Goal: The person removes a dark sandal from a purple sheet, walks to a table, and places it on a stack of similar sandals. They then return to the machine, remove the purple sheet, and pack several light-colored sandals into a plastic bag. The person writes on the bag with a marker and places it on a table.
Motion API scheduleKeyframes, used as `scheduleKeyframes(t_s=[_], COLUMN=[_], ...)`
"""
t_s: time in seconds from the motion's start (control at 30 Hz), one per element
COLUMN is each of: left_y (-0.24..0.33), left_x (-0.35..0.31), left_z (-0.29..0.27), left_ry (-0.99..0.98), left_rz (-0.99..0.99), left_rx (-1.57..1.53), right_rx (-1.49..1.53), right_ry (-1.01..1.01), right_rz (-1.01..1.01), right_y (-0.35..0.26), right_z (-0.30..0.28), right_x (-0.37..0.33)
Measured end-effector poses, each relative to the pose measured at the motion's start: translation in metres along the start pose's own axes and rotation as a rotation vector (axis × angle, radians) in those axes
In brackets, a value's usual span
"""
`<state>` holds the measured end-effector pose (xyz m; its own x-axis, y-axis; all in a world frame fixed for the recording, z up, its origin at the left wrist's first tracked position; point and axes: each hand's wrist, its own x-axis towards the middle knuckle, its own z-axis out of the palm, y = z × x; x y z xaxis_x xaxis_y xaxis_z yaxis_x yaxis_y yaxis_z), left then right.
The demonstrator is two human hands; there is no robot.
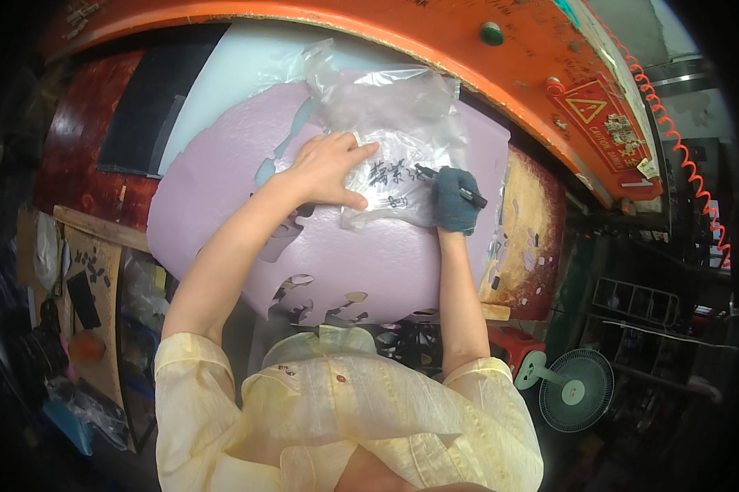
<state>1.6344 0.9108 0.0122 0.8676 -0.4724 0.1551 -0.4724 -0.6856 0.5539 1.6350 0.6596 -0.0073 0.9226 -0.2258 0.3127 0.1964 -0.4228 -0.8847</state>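
A clear plastic bag [386,107] with dark handwriting on it lies crumpled over a lilac sheet [353,258]. The sheet has cut-out holes along its near edge. Bare, my left hand [327,168] rests on the bag's left side, thumb and fingers spread apart. My right hand [456,201] wears a dark blue-grey glove and grips a black marker pen [472,198]. The pen's tip is at the writing, on the right part of the bag. Some of the right fingers are hidden under the glove's curl.
An orange machine beam [369,18] with a green button [491,34] spans the far side. Black sheets [152,107] and a pale blue sheet [214,98] lie at the left. A worn board [527,230] with scraps is at the right. A fan [575,390] stands lower right.
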Motion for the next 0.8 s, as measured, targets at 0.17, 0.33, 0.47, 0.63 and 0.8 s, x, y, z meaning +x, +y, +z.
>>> scheduleKeyframes(t_s=[0.17, 0.33, 0.47, 0.63, 0.8], left_y=[0.014, 0.051, 0.077, 0.087, 0.092], left_x=[-0.006, -0.017, -0.023, -0.025, -0.022], left_z=[-0.015, -0.031, -0.04, -0.047, -0.047], left_ry=[0.394, 0.39, 0.385, 0.414, 0.295], left_rz=[-0.27, -0.202, -0.1, -0.12, -0.15], left_rx=[-0.495, -1.004, -0.758, -0.341, -0.233], right_rx=[0.16, 0.644, 0.658, 0.674, 0.609], right_ry=[0.05, -0.09, -0.299, -0.311, -0.34], right_rz=[0.102, 0.053, -0.053, -0.047, 0.047], right_y=[-0.027, -0.08, -0.112, -0.122, -0.118], right_z=[-0.019, -0.023, -0.019, -0.009, 0.002], right_x=[-0.002, -0.018, -0.026, -0.025, -0.025])
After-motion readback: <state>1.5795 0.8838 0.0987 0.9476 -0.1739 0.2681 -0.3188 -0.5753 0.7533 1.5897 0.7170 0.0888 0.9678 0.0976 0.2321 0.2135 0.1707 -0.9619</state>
